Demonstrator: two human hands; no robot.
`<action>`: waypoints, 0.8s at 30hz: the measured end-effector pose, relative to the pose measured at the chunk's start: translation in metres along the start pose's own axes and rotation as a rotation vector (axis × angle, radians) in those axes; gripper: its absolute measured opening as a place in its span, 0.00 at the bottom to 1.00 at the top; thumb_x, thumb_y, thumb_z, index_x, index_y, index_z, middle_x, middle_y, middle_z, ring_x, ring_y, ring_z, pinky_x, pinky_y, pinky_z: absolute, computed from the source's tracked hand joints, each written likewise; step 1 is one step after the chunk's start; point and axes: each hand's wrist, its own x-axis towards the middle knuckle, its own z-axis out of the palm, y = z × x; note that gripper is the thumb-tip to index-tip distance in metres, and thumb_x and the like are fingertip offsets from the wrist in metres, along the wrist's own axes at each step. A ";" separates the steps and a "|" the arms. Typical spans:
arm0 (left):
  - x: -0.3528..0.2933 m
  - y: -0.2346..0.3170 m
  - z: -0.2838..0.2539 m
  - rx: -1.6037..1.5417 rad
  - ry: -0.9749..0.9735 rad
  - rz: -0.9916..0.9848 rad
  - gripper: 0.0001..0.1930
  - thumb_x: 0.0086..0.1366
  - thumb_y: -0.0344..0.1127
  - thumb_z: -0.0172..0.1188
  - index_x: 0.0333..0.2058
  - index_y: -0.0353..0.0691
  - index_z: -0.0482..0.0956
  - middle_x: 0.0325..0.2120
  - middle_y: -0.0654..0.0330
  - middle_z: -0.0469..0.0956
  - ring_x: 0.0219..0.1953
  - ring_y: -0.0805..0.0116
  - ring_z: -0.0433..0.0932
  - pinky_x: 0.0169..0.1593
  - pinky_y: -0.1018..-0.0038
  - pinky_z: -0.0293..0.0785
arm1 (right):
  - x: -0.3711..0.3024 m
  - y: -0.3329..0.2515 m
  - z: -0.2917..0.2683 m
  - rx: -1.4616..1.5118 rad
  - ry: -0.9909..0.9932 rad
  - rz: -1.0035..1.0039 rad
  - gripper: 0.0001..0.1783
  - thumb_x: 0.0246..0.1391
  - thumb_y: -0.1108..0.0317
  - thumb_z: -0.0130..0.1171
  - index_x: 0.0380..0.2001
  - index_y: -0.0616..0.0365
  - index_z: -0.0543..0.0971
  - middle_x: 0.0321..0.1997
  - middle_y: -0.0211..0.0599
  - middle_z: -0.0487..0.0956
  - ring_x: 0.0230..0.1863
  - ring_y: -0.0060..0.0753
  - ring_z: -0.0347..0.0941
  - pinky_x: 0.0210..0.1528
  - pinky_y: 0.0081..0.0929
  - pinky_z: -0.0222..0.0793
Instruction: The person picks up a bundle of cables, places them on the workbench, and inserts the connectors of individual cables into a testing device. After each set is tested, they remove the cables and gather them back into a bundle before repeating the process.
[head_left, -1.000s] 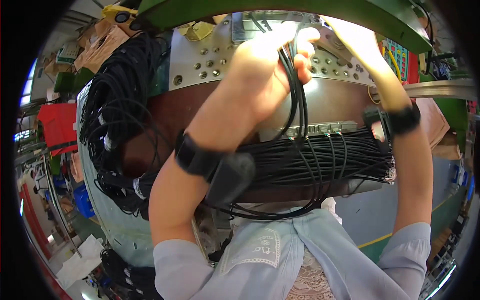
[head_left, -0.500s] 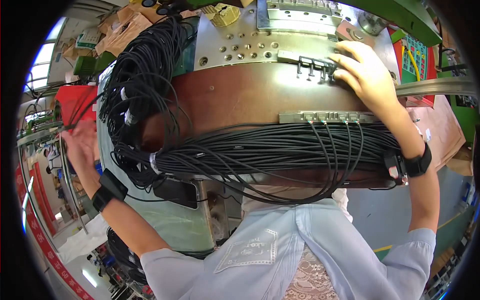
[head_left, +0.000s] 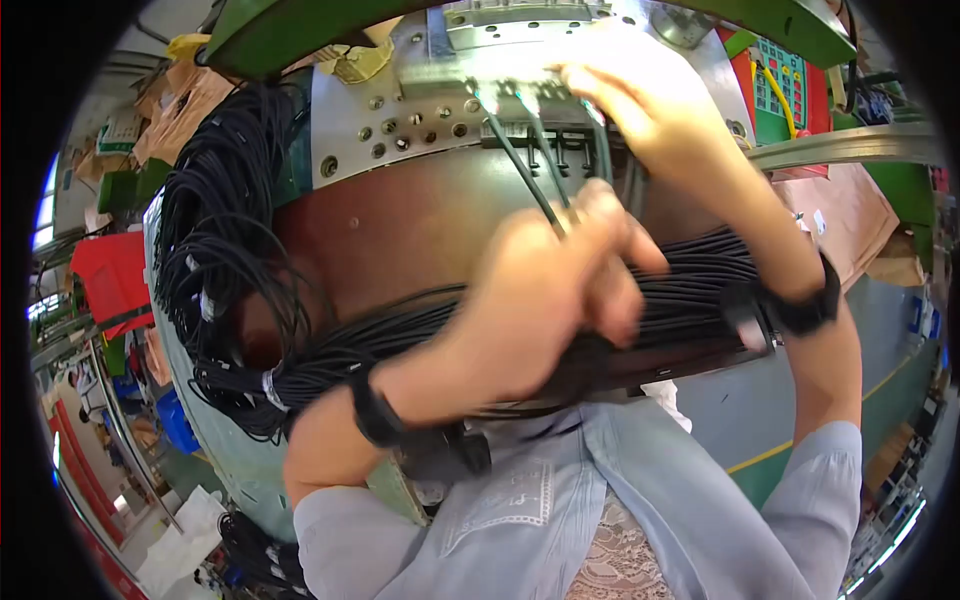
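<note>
My right hand (head_left: 640, 105) grips the right end of a metal bar fixture (head_left: 430, 80), which is raised over the steel plate (head_left: 345, 120) and blurred by motion. Several black cables (head_left: 522, 165) hang from the bar, their stripped ends set in it. Below it, my left hand (head_left: 560, 265) is closed round these cables, also smeared by motion. A row of black moulded parts (head_left: 545, 155) on a metal strip lies at the plate's near edge, partly behind the cables.
A thick bundle of black cables (head_left: 420, 325) runs across the front of the brown work surface (head_left: 390, 220). Another heap of cables (head_left: 215, 170) lies at the left. A green machine arm (head_left: 300, 30) crosses the top, and a metal rail (head_left: 850, 147) stands at the right.
My left hand has come from the far left to the middle and taken hold of the cables. The bar with the cables has risen from the front bundle to over the plate, in my right hand.
</note>
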 end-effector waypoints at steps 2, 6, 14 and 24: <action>0.042 0.009 -0.052 -0.686 -0.283 0.094 0.16 0.69 0.41 0.44 0.39 0.30 0.69 0.25 0.61 0.75 0.20 0.74 0.69 0.26 0.74 0.67 | 0.032 0.030 0.015 0.028 -0.048 0.175 0.11 0.53 0.67 0.54 0.37 0.61 0.76 0.36 0.41 0.76 0.38 0.36 0.72 0.42 0.28 0.66; 0.100 0.048 -0.092 -0.344 -0.125 0.313 0.15 0.67 0.39 0.45 0.39 0.30 0.70 0.24 0.61 0.70 0.23 0.71 0.70 0.29 0.75 0.69 | 0.012 0.049 0.004 0.841 0.130 0.456 0.10 0.53 0.66 0.53 0.30 0.63 0.76 0.24 0.40 0.76 0.26 0.34 0.71 0.30 0.30 0.68; 0.129 0.050 -0.115 -0.406 -0.213 0.154 0.09 0.61 0.34 0.52 0.30 0.33 0.76 0.23 0.54 0.75 0.22 0.57 0.73 0.28 0.65 0.70 | 0.027 0.036 -0.034 0.371 -0.183 0.784 0.09 0.52 0.67 0.53 0.30 0.64 0.75 0.15 0.35 0.69 0.18 0.37 0.67 0.24 0.33 0.66; 0.117 0.055 -0.142 1.561 0.654 1.069 0.13 0.59 0.40 0.55 0.33 0.35 0.79 0.26 0.48 0.78 0.26 0.54 0.77 0.30 0.65 0.73 | 0.017 0.055 0.022 -0.410 0.157 -0.098 0.12 0.56 0.65 0.50 0.36 0.63 0.74 0.30 0.41 0.74 0.31 0.36 0.71 0.31 0.32 0.68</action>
